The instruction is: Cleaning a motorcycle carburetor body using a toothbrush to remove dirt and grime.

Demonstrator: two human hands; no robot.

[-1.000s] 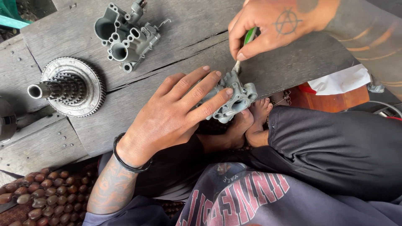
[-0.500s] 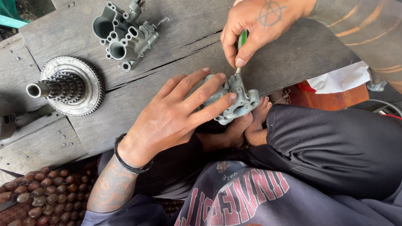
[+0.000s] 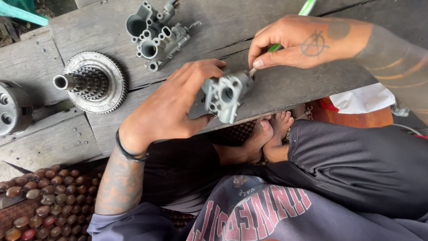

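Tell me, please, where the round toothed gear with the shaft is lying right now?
In the head view the toothed gear lies on the wooden bench at the left, just left of the left hand and below-left of the grey metal casting.

Two hands: left hand, right hand. Two cast grey metal housings: one held, one on the tabletop at top. One toothed gear with shaft. One round grey drum part at left edge. One green-handled tool. One white cloth.
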